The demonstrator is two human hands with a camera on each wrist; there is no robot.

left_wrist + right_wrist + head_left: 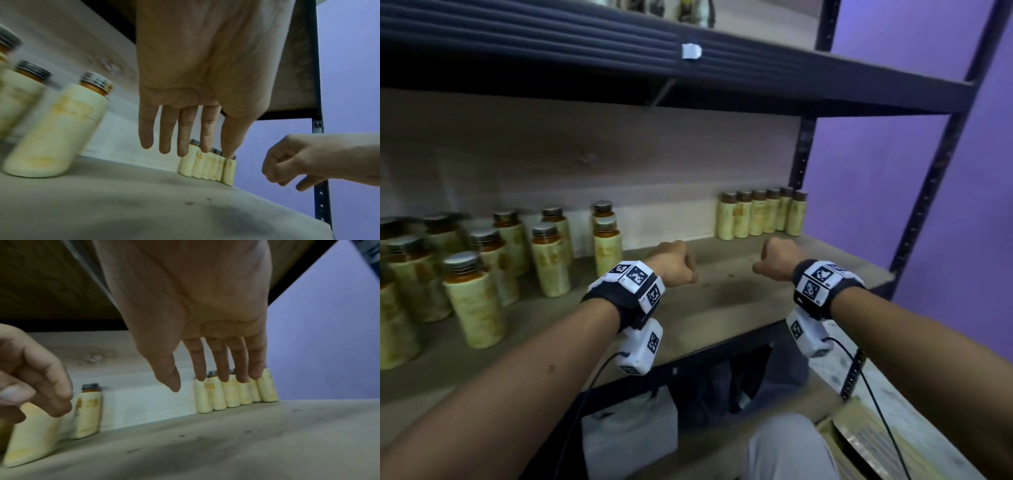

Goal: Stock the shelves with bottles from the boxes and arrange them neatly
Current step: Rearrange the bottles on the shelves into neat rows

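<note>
both hands hover empty over the shelf (722,308), left grip (676,262) and right grip (779,257) loose, holding nothing. scattered bottles (551,260) stand left of the left grip; the neat row (762,214) lies beyond the right. best slide bottles upright toward that row.

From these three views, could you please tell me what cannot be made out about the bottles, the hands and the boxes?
- Label print on the right row of bottles: too small and soft in every view.
- Left bottles: cut off by the head view's left edge, so no full count; blurred in the left wrist view.
- Box: cut by the bottom edge; contents unseen.
- Top-shelf items: cropped.
- Left hand and right hand: fingers hidden in the head view.
</note>
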